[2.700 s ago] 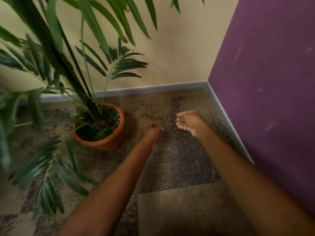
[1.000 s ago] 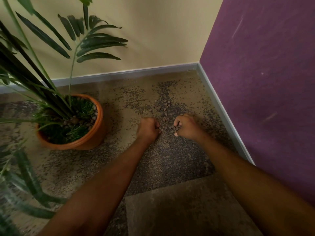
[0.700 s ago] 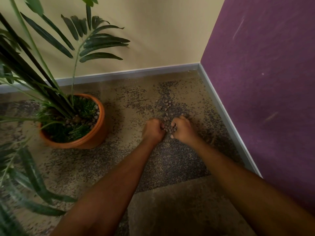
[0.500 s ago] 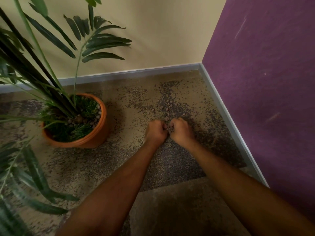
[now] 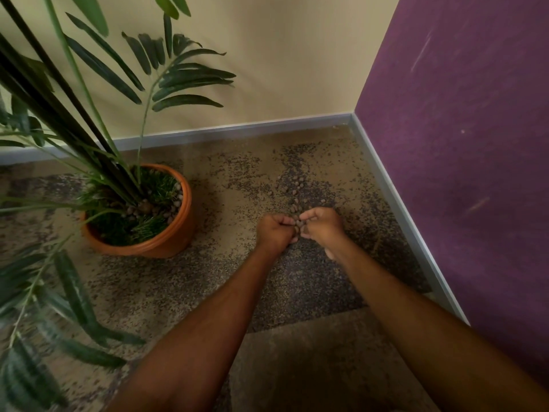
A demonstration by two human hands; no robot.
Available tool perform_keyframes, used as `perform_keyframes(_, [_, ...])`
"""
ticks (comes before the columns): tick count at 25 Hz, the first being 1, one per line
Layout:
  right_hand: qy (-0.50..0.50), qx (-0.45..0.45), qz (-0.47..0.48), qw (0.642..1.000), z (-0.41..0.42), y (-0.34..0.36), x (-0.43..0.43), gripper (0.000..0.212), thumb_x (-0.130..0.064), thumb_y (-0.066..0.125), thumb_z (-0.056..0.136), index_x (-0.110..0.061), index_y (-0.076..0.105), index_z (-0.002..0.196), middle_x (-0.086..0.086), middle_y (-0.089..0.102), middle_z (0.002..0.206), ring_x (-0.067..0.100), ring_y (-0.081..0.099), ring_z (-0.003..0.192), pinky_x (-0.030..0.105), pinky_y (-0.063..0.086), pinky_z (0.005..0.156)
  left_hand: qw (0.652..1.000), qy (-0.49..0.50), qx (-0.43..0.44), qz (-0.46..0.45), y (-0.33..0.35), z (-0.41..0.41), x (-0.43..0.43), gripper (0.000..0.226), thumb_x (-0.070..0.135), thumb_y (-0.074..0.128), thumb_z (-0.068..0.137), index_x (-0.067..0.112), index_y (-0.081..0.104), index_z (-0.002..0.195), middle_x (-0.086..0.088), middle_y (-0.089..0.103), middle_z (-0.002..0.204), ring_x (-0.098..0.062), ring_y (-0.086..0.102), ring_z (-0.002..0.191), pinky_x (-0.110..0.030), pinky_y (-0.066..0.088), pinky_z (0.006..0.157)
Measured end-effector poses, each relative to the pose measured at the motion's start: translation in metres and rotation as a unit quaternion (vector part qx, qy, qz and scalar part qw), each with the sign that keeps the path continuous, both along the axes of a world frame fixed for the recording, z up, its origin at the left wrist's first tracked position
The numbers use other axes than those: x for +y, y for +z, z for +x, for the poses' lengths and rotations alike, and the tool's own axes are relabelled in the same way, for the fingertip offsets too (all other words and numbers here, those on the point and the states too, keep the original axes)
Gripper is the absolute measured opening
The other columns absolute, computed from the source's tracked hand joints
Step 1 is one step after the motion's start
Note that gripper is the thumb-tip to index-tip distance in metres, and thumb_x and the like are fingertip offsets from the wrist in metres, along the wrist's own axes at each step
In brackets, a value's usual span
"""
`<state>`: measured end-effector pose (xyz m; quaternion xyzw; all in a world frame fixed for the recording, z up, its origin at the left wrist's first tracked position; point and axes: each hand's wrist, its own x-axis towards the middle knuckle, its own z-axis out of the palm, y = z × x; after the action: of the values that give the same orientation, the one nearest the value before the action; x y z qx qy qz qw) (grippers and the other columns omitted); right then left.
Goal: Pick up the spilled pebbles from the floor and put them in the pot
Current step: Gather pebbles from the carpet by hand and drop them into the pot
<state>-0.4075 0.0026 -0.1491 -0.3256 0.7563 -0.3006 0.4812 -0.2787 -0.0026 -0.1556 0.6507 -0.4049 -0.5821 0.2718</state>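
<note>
Small brown pebbles lie scattered on the speckled carpet near the room's corner. My left hand and my right hand rest on the floor side by side, fingers curled inward and touching, with a clump of pebbles gathered between them. How many pebbles each hand holds is hidden by the fingers. The orange clay pot stands to the left of my hands, with a palm plant, grass and some pebbles inside it.
The beige wall with a grey baseboard runs behind the pebbles. A purple wall closes the right side. Long palm fronds hang over the floor at the left, above and in front of the pot.
Both hands came down to the floor and swept toward each other, pushing pebbles into a clump. They now touch, where a second ago a gap lay between them.
</note>
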Motion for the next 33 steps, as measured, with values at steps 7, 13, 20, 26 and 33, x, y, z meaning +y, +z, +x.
perform_keyframes(7, [-0.034, -0.131, 0.021, 0.991, 0.001, 0.023, 0.008, 0.027, 0.020, 0.058, 0.090, 0.003, 0.068, 0.108, 0.026, 0.072, 0.116, 0.035, 0.072, 0.112, 0.042, 0.062, 0.092, 0.996, 0.015, 0.080, 0.028, 0.015, 0.007, 0.008, 0.020, -0.006, 0.069, 0.094, -0.003, 0.076, 0.112, -0.024, 0.079, 0.115, -0.027, 0.074, 0.094, -0.032, 0.064, 0.083])
perform_keyframes(13, [-0.016, -0.148, -0.004, 0.989, 0.012, 0.044, 0.007, 0.025, 0.019, 0.059, 0.090, 0.004, 0.068, 0.108, 0.027, 0.072, 0.116, 0.035, 0.072, 0.112, 0.039, 0.062, 0.087, 0.995, 0.035, 0.089, 0.015, 0.043, 0.022, 0.013, 0.016, -0.009, 0.068, 0.093, 0.002, 0.074, 0.103, -0.021, 0.076, 0.106, -0.027, 0.073, 0.091, -0.029, 0.063, 0.079])
perform_keyframes(20, [0.040, -0.170, -0.065, 0.982, 0.055, 0.083, -0.013, 0.025, 0.020, 0.061, 0.089, -0.005, 0.068, 0.089, 0.023, 0.068, 0.108, 0.029, 0.069, 0.092, 0.035, 0.063, 0.077, 0.991, 0.087, 0.069, -0.071, 0.092, 0.062, 0.014, 0.032, -0.011, 0.066, 0.093, -0.012, 0.071, 0.125, -0.025, 0.079, 0.106, -0.033, 0.076, 0.093, -0.036, 0.066, 0.091])
perform_keyframes(26, [0.143, -0.179, -0.094, 0.969, 0.125, 0.126, -0.032, 0.029, 0.020, 0.065, 0.085, -0.008, 0.071, 0.086, 0.019, 0.071, 0.099, 0.021, 0.071, 0.080, 0.028, 0.065, 0.066, 0.974, 0.183, 0.059, -0.119, 0.131, 0.125, 0.016, 0.030, -0.012, 0.067, 0.093, -0.015, 0.071, 0.122, -0.038, 0.072, 0.121, -0.034, 0.067, 0.099, -0.056, 0.055, 0.107])
perform_keyframes(33, [0.217, -0.197, -0.073, 0.953, 0.197, 0.159, -0.036, 0.028, 0.024, 0.059, 0.086, 0.005, 0.072, 0.102, 0.022, 0.073, 0.104, 0.025, 0.074, 0.086, 0.027, 0.064, 0.063, 0.959, 0.252, 0.009, -0.130, 0.157, 0.189, 0.027, 0.021, -0.009, 0.068, 0.091, 0.010, 0.078, 0.086, -0.034, 0.077, 0.112, -0.049, 0.075, 0.111, -0.061, 0.059, 0.102])
